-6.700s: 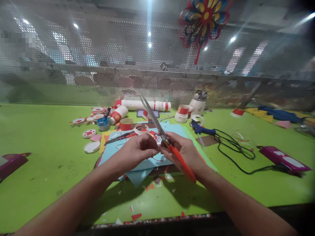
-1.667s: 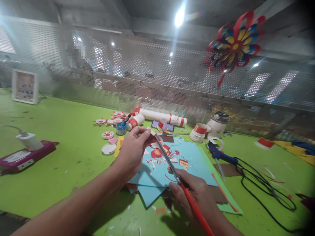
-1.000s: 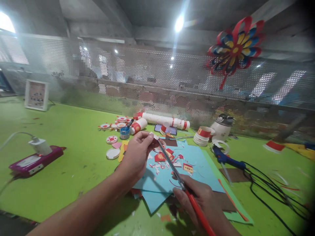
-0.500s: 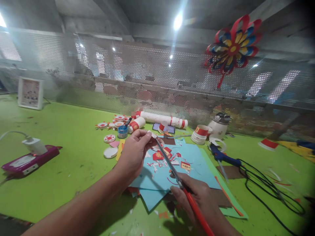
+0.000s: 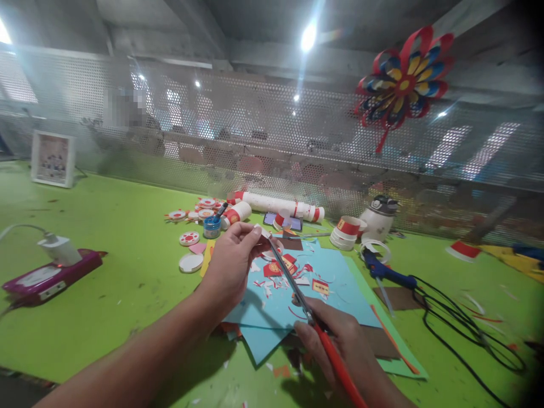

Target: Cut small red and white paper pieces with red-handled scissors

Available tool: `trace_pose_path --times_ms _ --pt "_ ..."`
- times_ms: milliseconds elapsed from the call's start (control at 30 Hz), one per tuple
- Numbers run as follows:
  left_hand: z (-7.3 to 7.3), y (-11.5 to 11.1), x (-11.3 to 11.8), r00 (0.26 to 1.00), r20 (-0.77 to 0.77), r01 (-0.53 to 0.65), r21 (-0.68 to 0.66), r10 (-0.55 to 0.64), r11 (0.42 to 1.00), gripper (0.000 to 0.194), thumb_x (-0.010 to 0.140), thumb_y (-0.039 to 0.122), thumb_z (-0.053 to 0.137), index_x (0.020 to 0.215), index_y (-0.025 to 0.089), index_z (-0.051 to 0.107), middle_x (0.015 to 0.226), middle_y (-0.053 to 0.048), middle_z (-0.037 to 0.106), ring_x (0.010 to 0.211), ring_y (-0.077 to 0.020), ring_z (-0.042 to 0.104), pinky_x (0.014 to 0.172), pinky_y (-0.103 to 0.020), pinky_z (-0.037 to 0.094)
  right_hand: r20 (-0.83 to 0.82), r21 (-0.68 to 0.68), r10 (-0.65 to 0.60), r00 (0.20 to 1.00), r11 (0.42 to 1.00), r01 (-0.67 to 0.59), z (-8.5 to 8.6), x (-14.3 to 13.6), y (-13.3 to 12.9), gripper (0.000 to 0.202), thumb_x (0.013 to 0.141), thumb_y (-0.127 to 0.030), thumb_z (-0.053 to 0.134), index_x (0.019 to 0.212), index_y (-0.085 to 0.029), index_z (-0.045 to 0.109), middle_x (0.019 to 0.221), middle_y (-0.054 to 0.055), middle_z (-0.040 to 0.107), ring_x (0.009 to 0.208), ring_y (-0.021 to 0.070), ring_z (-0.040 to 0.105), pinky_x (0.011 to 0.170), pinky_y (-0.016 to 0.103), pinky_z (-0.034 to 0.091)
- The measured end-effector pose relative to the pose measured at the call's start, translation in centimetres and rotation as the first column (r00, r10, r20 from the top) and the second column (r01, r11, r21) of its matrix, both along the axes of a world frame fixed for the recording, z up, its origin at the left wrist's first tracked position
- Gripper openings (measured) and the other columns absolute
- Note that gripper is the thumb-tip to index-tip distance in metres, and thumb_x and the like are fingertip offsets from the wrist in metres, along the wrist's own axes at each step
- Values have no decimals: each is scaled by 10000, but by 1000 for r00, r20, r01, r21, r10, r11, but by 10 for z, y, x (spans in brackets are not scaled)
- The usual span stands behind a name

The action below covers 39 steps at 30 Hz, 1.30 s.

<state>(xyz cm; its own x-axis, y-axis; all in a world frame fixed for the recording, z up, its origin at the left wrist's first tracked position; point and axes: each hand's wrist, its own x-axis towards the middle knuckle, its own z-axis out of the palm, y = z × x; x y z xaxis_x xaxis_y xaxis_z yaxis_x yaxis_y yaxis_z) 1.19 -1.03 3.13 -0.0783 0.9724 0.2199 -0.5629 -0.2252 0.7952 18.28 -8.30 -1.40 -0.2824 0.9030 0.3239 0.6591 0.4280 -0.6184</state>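
Observation:
Between thumb and fingers, my left hand (image 5: 233, 255) pinches a small white paper piece (image 5: 262, 231). My right hand (image 5: 335, 328) grips red-handled scissors (image 5: 293, 286), whose long blades point up and left, their tips at the paper's edge. The blades look nearly closed; whether paper lies between them I cannot tell. Below both hands, light blue paper sheets (image 5: 340, 272) carry red and white paper scraps (image 5: 272, 283), a red cutout (image 5: 274, 268) and a small red-and-yellow card (image 5: 321, 287).
At right lie a blue glue gun (image 5: 391, 273) with a looped black cord, and a white jar (image 5: 378, 218). White-and-red paper tubes (image 5: 276, 205), a phone (image 5: 293, 222) and a blue pot (image 5: 211, 226) stand behind. A purple power strip (image 5: 53, 277) sits left, near a picture frame (image 5: 53, 158).
Almost nothing differs. Both hands, the paper piece and the scissors keep nearly the same place; the view shifts very slightly.

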Motion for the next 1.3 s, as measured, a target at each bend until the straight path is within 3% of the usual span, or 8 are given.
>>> trace_pose_path --times_ms 133,333,467,733,1100,1300 --pt "1 -1 1 1000 -1 8 7 -8 1000 128 729 181 635 706 150 513 623 -10 609 646 -149 627 679 -294 464 -23 -15 0 1000 1000 -1 1 -1 -1 356 872 -456 438 885 -154 626 545 -21 556 483 135 527 469 224 406" --pt "1 -1 1 1000 0 -15 7 15 1000 117 742 166 620 714 154 506 584 3 601 582 -125 598 652 -280 458 -37 18 19 999 1000 -18 2 -3 -1 392 877 -426 440 1041 -115 613 569 -2 587 498 148 542 481 232 424" --pt "-1 0 1 1000 -5 -20 21 20 1000 107 749 158 610 717 151 508 611 3 606 600 -120 604 686 -286 467 -85 -24 31 996 999 -34 1 -4 0 348 876 -412 440 1000 -137 613 587 0 597 498 143 555 455 215 427" --pt "-1 -1 0 999 -28 -39 18 39 999 102 751 169 608 719 147 514 607 2 597 595 -118 597 692 -286 473 -20 -6 -3 1000 1000 3 2 -4 -1 357 867 -411 448 968 -121 630 601 4 582 522 149 553 484 225 429" --pt "0 -2 1 998 -56 -34 21 35 999 102 777 172 580 733 148 491 613 4 593 601 -118 597 694 -291 481 -127 -24 21 992 999 -25 1 -6 -3 330 867 -396 456 878 -121 636 546 -26 554 460 124 542 469 204 414" --pt "-2 0 1 998 -38 -46 36 48 998 100 772 177 589 743 148 498 634 -2 605 625 -128 615 711 -308 486 -26 30 -23 999 999 24 -1 -4 -1 354 848 -420 471 903 -117 647 573 -14 531 497 138 481 478 228 395"
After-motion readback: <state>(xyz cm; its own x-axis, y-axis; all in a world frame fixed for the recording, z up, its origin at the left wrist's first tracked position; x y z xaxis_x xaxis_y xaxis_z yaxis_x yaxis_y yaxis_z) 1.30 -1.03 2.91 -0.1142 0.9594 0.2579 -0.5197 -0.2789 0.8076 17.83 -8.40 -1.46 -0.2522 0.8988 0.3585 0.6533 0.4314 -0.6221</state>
